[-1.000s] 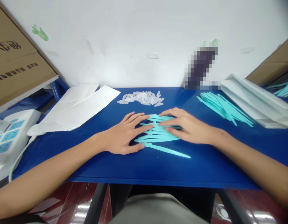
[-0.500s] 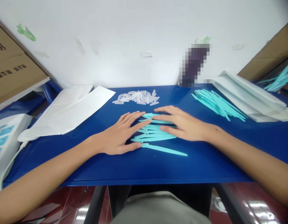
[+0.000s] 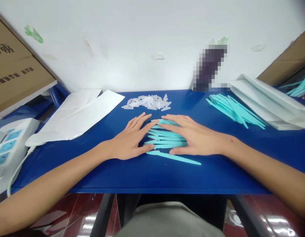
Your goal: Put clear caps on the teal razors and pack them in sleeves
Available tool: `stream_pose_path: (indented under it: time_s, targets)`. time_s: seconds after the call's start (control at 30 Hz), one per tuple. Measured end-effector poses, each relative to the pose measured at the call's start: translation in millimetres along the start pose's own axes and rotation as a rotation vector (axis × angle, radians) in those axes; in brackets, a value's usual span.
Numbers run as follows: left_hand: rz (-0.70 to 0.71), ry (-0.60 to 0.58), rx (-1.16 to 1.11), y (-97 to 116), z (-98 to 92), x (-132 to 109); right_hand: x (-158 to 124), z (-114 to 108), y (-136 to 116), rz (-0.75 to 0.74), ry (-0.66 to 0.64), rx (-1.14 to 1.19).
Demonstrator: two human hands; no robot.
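Note:
Several slim teal eyebrow razors (image 3: 167,138) lie side by side on the blue table between my hands, roughly parallel to the front edge. One more razor (image 3: 183,159) lies at a slant nearest me, apart from the rest. My left hand (image 3: 126,141) is spread at their left ends, its thumb and forefinger by the row. From the other side my right hand (image 3: 204,136) arches over the right ends with fingers apart, hiding part of them. Its thumb tip is just above the slanted razor. Neither hand grips anything; whether fingertips touch razors is hard to tell.
Behind the hands is a pile of translucent white caps (image 3: 151,102). More teal razors (image 3: 237,110) are heaped at right beside white packaging (image 3: 270,102). A white sheet (image 3: 80,115) and a power strip (image 3: 9,144) are at left. Cardboard boxes (image 3: 16,62) flank the table.
My right thumb has moved toward me, from over the row down to the slanted razor, and the hand is wider spread. The razors in the row lie closer together. The view has shifted slightly.

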State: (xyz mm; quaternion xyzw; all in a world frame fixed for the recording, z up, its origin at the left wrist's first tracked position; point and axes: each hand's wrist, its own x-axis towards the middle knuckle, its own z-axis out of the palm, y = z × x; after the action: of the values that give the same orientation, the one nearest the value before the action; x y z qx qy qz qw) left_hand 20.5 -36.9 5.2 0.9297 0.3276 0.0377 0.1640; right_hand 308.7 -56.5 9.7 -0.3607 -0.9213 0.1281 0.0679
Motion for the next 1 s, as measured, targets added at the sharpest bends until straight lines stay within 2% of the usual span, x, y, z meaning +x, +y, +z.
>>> stream_pose_path:
  time_s: [0.1,0.37,0.57,0.8,1.0]
  targets:
    - [-0.069,0.008,-0.02,2.9,2.1,3.1,0.9,0.3,-2.8,0.03,-0.012,-0.002]
    - [-0.083,0.024,0.004,1.7,5.6,3.1,-0.9,2.9,-7.4,-0.011,-0.017,0.031]
    - [-0.085,0.053,0.035,0.0,8.1,2.9,-0.1,1.2,-3.6,-0.055,0.099,-0.036]
    - [-0.089,0.042,0.043,1.0,7.0,2.3,-1.1,1.9,-1.8,-0.063,0.068,-0.018]
    - [-0.108,0.021,0.042,2.7,5.6,2.9,-1.6,3.1,-0.2,-0.065,0.105,-0.028]
